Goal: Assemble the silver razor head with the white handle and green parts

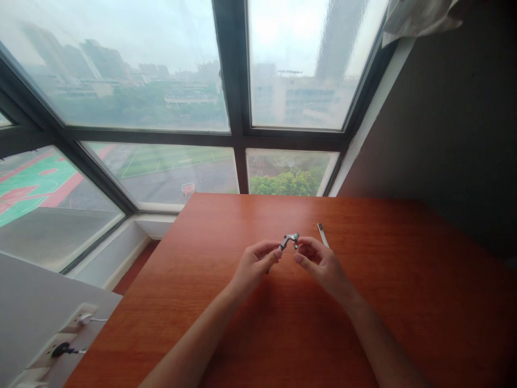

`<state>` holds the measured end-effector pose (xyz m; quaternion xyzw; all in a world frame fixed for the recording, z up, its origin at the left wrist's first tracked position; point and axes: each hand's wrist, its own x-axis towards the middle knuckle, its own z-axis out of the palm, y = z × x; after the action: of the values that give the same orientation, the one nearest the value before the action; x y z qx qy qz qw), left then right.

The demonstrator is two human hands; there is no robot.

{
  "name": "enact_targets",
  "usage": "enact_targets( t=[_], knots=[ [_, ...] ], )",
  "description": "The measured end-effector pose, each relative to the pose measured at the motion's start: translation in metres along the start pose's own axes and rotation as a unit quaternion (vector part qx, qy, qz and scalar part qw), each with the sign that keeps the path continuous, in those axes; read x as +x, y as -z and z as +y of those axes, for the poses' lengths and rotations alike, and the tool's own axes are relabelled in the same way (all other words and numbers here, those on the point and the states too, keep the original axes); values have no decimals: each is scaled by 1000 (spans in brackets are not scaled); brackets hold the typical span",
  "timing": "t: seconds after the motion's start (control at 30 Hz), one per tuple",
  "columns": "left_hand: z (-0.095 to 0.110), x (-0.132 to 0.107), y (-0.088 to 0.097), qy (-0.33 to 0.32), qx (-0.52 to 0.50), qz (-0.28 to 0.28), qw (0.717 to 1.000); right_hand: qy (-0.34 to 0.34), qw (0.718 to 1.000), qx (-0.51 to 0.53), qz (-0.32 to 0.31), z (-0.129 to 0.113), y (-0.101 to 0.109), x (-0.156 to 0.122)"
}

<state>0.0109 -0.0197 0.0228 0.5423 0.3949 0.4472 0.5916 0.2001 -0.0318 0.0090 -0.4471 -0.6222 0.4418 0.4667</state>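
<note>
A silver and dark razor (pixel 287 239) is held up over the tabletop, its head pointing right. My left hand (pixel 252 265) is closed around its handle, pinching it between thumb and fingers; the handle's lower end pokes out beneath the hand. My right hand (pixel 323 264) is at the razor's head, with the index fingertip against or very close to it. A gap separates the right thumb from the index finger, and I see nothing gripped there. Just beyond the right hand lies a toothbrush (pixel 322 235) with a white handle and dark bristles, its near end hidden by the hand.
The reddish-brown wooden table (pixel 194 242) reaches to the windows (pixel 153 70) in dark frames. To the lower left, a wall socket strip (pixel 50 350) has a white plug and a black plug in it. A dark wall (pixel 444 124) and some hanging cloth (pixel 422 19) are on the right.
</note>
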Motion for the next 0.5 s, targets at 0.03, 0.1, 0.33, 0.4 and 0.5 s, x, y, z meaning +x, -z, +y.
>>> enact_targets(
  t=[0.03,0.1,0.33,0.4,0.5],
  knots=[
    [0,0,0,5,-4,-3,1000,-1,1000,-17,-2,0,-2,0],
    [-2,1,0,12,-16,-11,1000,-1,999,-53,-7,-2,-6,0],
    [-9,1,-2,30,-59,-22,998,22,993,-113,3,-9,-11,0],
    [-10,1,-4,35,-78,-17,996,28,993,-117,8,-9,-12,0],
    [-12,1,-7,52,-104,-15,993,42,990,-134,15,-9,-13,0]
  ],
)
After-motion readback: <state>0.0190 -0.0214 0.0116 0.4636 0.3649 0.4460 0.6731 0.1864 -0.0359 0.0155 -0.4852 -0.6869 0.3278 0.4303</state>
